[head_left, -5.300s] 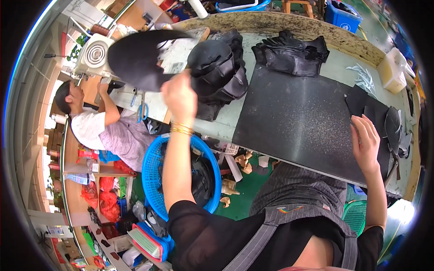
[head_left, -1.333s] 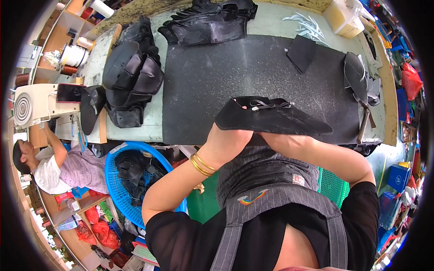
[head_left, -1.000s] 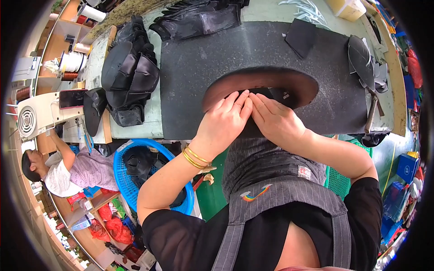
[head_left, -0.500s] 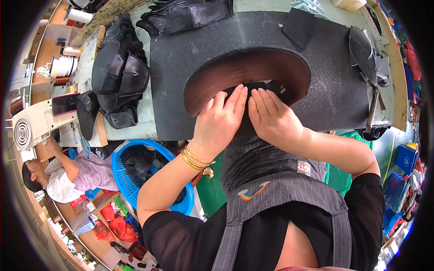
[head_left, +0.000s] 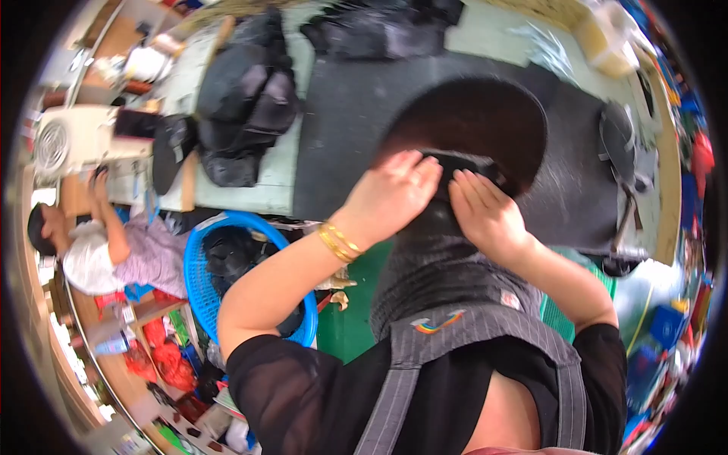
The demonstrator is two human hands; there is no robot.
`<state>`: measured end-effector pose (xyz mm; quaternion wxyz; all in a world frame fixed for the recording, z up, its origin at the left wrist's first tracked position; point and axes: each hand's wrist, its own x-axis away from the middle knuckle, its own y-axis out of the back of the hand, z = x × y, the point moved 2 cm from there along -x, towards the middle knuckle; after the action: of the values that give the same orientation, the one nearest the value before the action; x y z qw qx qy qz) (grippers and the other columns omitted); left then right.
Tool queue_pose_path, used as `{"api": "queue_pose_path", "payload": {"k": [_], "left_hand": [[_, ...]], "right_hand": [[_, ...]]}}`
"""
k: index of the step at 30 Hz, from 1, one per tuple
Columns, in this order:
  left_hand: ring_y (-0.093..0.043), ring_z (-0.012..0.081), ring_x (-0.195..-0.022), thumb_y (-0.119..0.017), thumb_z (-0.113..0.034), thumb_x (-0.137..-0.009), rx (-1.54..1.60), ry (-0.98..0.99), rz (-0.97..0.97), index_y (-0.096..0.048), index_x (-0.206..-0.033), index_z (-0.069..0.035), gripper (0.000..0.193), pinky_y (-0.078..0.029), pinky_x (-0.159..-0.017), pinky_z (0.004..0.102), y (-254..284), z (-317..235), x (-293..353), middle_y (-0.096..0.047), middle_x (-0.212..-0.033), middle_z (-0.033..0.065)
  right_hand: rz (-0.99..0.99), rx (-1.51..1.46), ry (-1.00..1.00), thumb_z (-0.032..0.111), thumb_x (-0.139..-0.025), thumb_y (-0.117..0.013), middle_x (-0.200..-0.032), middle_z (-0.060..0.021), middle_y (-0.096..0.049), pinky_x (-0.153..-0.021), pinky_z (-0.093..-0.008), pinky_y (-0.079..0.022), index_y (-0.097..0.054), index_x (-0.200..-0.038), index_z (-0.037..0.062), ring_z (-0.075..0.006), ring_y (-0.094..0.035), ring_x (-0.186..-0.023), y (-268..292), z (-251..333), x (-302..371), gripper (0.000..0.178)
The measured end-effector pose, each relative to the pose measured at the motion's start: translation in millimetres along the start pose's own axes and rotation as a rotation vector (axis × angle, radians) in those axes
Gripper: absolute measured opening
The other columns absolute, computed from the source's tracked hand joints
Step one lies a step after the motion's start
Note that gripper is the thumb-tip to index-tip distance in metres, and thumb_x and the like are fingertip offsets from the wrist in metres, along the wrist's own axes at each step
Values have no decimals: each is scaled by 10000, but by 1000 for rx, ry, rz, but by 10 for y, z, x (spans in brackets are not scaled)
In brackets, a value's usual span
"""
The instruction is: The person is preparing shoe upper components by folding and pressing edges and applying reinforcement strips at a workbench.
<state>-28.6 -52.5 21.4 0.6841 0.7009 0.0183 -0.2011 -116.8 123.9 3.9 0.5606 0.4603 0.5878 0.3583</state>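
A large curved leather-like panel (head_left: 478, 114), black outside and dark brown inside, stands bent up over the black work mat (head_left: 341, 114). Along its near edge, my left hand (head_left: 394, 189) is closed, fingers together and pressed on the rim. Beside it my right hand (head_left: 489, 208) also grips that edge, its fingertips a short way from the left ones. Between them shows a black strip (head_left: 447, 163) of the panel's near part. The thumbs are hidden, and motion blurs the picture.
To the left lies a pile of black pieces (head_left: 246, 98), with more black pieces (head_left: 387, 30) at the back. Rounded pieces (head_left: 618, 133) and a handled tool (head_left: 628, 216) lie at right. A blue basket (head_left: 193, 265) stands below the table edge; a co-worker (head_left: 106, 254) sits beyond.
The view has shifted, so the table's things sit differently in it. The panel has tilted, and its bent-up side now looks taller and narrower. Both hands stay on its near edge.
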Motion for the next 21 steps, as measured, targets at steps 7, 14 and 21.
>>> {"api": "queue_pose_path", "payload": {"k": [7, 14, 21], "left_hand": [[-656, 191, -1005, -649, -146, -808, -127, 22, -185, -675, -1021, -59, 232, -545, -886, 350, -33, 124, 198, -672, -1111, 71], [-664, 368, -794, -600, -178, -892, -496, 890, -675, -683, -997, -107, 152, -511, -678, 488, 1123, 1982, 1345, -690, -819, 141], [-629, 434, -1032, -727, -287, -864, -482, 1363, -519, -602, -1154, -21, 413, -486, -852, 524, 709, 3043, 2597, -675, -1050, 265]], "right_hand": [[-113, -335, 16, 42, -804, -606, -1116, -196, -685, -969, -460, -529, -642, -1137, -51, -326, -684, -1010, 391, -259, -58, 347], [-246, -268, -227, -67, -829, -645, -1004, -174, -692, -931, -481, -535, -641, -1062, -49, -354, -678, -910, 751, -662, 111, 234], [-77, -302, -179, 44, -829, -675, -911, -128, -659, -842, -444, -535, -618, -942, 8, -344, -638, -853, 576, -620, 225, 132]]}}
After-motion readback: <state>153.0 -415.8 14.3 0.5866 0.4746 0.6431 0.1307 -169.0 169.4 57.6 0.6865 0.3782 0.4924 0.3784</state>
